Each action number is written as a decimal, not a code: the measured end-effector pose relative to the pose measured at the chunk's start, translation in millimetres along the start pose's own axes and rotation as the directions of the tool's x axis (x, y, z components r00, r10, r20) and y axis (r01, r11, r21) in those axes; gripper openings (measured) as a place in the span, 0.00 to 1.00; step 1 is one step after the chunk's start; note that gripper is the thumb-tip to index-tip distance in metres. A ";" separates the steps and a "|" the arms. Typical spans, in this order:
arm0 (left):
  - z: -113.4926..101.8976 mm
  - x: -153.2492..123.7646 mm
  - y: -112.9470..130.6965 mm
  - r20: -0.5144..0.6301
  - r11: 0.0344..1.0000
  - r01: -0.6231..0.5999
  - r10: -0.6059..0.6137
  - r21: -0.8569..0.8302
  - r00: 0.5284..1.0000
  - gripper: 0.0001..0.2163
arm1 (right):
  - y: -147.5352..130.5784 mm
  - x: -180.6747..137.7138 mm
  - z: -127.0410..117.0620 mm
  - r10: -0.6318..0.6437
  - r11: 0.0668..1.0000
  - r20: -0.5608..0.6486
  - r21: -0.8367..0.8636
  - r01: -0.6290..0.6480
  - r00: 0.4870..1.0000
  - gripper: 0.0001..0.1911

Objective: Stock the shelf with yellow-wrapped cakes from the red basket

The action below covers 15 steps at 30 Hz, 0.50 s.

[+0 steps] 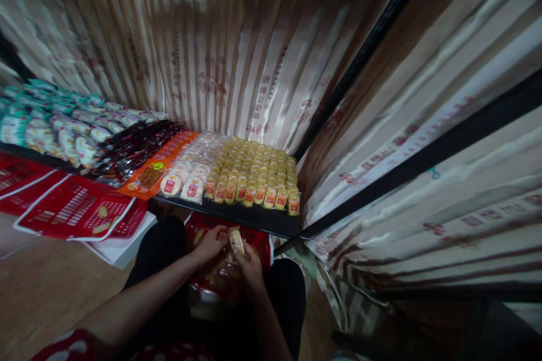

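Both my hands meet low in the middle, over a red bag (pixel 220 279) resting on my lap. My right hand (pixel 249 265) is closed around a small wrapped yellow snack packet (pixel 236 240), held upright. My left hand (pixel 210 244) pinches at the same packet from the left side. Just ahead lies a black shelf (pixel 254 217) carrying neat rows of the same yellow packets with red labels (pixel 258 175).
Left of the yellow rows lie round white cakes (pixel 186 183), an orange pack (pixel 156 172), dark red packets (pixel 135 149) and teal-and-white packets (pixel 51 124). Flat red bags (pixel 80 208) lie on the floor at left. Striped printed curtains (pixel 423 96) hang behind and to the right.
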State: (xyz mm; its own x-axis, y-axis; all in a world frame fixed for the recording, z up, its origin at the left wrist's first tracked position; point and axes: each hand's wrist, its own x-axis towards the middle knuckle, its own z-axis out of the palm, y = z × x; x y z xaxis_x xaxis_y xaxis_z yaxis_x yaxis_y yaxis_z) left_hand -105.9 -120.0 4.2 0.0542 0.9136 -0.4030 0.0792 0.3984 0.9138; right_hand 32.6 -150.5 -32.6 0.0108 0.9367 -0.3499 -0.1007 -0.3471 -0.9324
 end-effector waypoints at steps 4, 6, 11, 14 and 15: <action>6.7 -3.7 18.8 0.040 0.991 0.001 0.005 -0.136 0.999 0.09 | -13.0 2.3 -5.4 -0.150 0.987 -0.064 -0.075 0.145 0.987 0.28; 10.5 -4.3 27.6 0.058 0.966 0.036 -0.022 -0.254 0.998 0.09 | -19.0 1.3 -8.5 -0.260 0.954 -0.099 -0.179 0.239 0.961 0.25; 20.4 -4.9 45.3 0.092 0.927 0.103 -0.075 -0.360 0.993 0.07 | -32.5 -5.7 -15.3 -0.502 0.774 -0.120 -0.504 0.383 0.856 0.19; 25.4 -7.2 52.3 0.138 0.906 0.131 -0.081 -0.402 0.987 0.08 | -35.8 -10.9 -17.6 -0.580 0.695 -0.129 -0.594 0.406 0.804 0.18; 26.9 -8.2 54.1 0.147 0.897 0.137 -0.081 -0.421 0.986 0.08 | -35.7 -12.8 -18.0 -0.606 0.666 -0.133 -0.624 0.408 0.785 0.18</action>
State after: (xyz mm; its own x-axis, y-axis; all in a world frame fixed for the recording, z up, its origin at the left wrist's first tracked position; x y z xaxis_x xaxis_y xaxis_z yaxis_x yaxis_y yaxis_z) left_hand -75.2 -108.2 55.6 0.1928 0.8563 -0.4792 -0.3405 0.5164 0.7858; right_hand 53.9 -151.0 3.5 0.2016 0.9392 0.2780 0.5586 0.1229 -0.8203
